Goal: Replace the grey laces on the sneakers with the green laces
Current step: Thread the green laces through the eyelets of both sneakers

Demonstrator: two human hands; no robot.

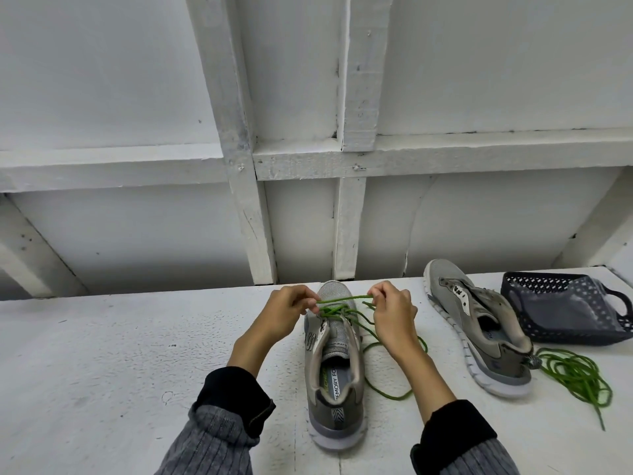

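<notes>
A grey sneaker (334,382) stands in the middle of the white table, toe pointing away from me. A green lace (344,299) is threaded through its front eyelets and stretched across the toe end. My left hand (286,311) pinches the lace at the left of the shoe. My right hand (390,313) pinches it at the right, and the loose end trails down to the table behind that wrist. A second grey sneaker (479,330) without laces lies to the right. A bundled green lace (575,375) lies by its heel.
A dark perforated basket (565,310) with grey material inside sits at the far right of the white table (102,354). White painted wall framing (260,159) rises directly behind the table's far edge.
</notes>
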